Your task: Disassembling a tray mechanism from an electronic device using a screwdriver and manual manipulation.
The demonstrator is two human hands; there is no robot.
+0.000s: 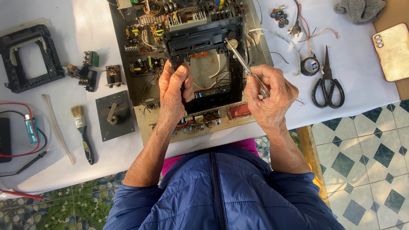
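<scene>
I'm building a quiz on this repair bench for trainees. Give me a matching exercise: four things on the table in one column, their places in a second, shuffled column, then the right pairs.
Things
1. black-handled scissors
2. small paintbrush with black handle
3. metal-shafted screwdriver
4. grey cloth

Places
A. top right corner of the white table cover
B. held in the right hand, tip on the black plastic frame
C. left of the open chassis, beside a grey metal plate
D. right of the roll of black tape

Pairs: 1-D, 2-C, 3-B, 4-A
</scene>
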